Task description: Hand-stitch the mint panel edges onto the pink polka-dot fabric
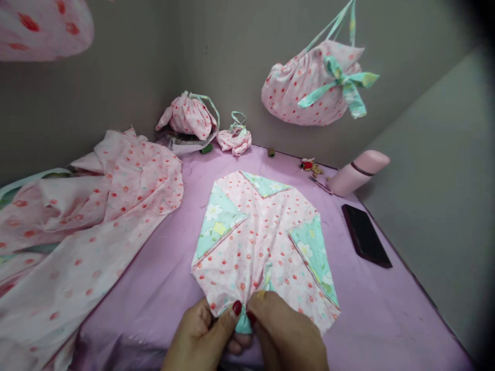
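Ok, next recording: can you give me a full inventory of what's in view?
cloth piece: 1, pink print with turquoise floral corners, front centre
fabric heap: 1, pink print, left
hanging pouch: 1, pink with turquoise bow, upper right
hanging cloth item: 1, pink, upper left, cut off
drawstring pouches: 2, pink, back of table
small roll: 1, green, by those pouches
small spool: 1, brown, back edge
small item: 1, red, near bottle
small bits: several, tan, beside it
snips: 1, dark-tipped, bottle's base
bottle: 1, pink, dark band, right
phone: 1, black, right edge
table cover: 1, purple, underneath
left hand: 1, red nail, pinching cloth's near corner
right hand: 1, same corner
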Available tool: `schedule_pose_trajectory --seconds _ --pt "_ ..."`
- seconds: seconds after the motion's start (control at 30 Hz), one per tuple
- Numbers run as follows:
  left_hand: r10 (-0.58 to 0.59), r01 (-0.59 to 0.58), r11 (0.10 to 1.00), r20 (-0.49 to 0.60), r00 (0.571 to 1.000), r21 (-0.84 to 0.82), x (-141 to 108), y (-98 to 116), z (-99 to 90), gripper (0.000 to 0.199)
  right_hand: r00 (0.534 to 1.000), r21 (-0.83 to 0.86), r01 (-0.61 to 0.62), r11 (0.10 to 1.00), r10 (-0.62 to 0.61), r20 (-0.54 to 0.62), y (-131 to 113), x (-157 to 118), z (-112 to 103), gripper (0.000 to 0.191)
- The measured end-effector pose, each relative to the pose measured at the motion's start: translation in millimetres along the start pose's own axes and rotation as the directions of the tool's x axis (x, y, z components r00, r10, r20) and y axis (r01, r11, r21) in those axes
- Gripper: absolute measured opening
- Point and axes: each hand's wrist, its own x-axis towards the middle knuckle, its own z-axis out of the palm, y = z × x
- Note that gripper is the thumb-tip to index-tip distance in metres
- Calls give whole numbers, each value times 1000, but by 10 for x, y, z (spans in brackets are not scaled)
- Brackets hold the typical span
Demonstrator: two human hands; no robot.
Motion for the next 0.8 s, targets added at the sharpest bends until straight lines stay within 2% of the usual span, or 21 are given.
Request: schedule_pose_trajectory --seconds 0.03,0.1,0.17,0.23,0.3,0.4,0.57,0.67,0.8 --pt "-4 4 1000 -15 1000 8 0 -10 -5 36 998 75 -58 996 60 -29 14 -17 13 44" --pt "-21 21 1000 -40 999 11 -2 -22 -5 37 974 244 -219 945 227 -6 36 -57 27 41" --pt "-34 34 999 -66 997 -7 -3 -20 7 39 924 391 -377 840 367 103 41 -86 23 30" --pt "-33 31 999 -84 996 -24 -3 -9 24 39 882 486 -465 740 432 188 34 -95 5 21" --pt "-25 22 999 -87 996 -29 -2 2 37 37 871 541 -481 690 444 208 20 -86 -20 16" --pt "-18 16 1000 -87 996 -26 -2 9 44 36 871 575 -476 665 446 205 5 -65 -65 12" --pt "-11 7 999 -108 994 -38 -15 3 49 36 854 639 -461 616 502 133 -8 -70 -124 6" --pt "-16 12 999 -103 995 -42 -18 0 51 36 859 652 -430 624 505 83 -6 -90 -126 4" --pt "-39 39 999 -94 995 -9 -6 -9 40 35 883 625 -382 681 468 30 4 -112 -110 8"
